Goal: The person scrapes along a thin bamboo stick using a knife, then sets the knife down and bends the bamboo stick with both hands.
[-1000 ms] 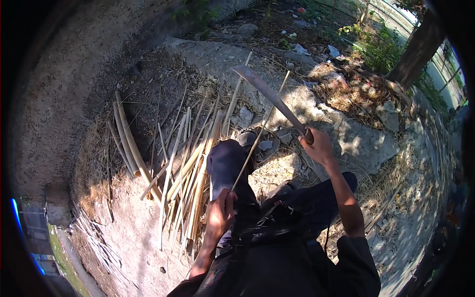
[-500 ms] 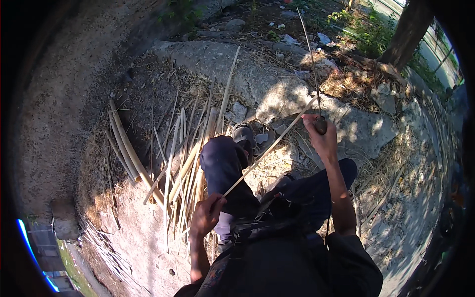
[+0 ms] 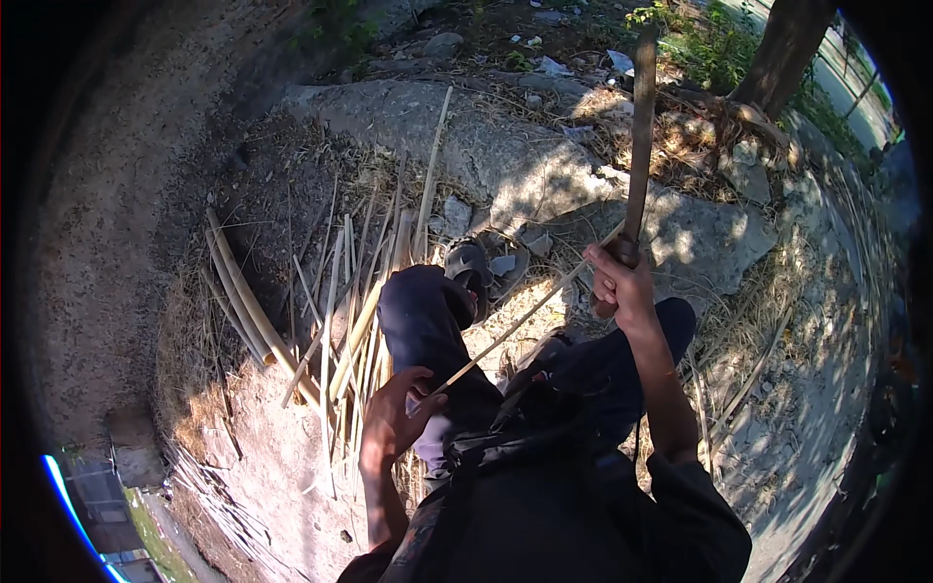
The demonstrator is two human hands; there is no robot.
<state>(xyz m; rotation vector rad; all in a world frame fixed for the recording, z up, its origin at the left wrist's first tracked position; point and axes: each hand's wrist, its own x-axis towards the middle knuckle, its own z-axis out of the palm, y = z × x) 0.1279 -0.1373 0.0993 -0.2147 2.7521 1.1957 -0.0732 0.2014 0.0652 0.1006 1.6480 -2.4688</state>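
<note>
My right hand (image 3: pixel 624 287) is wrapped round the wooden handle of a machete (image 3: pixel 641 136). Its dark, broad blade points up and away, its flat side facing me. A thin, pale bamboo strip (image 3: pixel 525 319) slants across my lap. Its far end meets the machete near the base of the blade, by my right fingers; whether those fingers also touch it, I cannot tell. At the strip's near end, my left hand (image 3: pixel 394 418) holds it loosely between thumb and curled fingers, above my left knee.
Several split bamboo strips (image 3: pixel 340 330) lie in a heap left of my legs, beside thicker curved bamboo pieces (image 3: pixel 248 282). Ahead stretches a large flat rock (image 3: pixel 544 185) with dry grass. A tree trunk (image 3: pixel 787 53) stands far right; more thin strips (image 3: pixel 219 505) lie at lower left.
The machete has turned from edge-on to showing its broad side, and my right hand has rotated and come slightly nearer. My left fingers have loosened a little around the strip.
</note>
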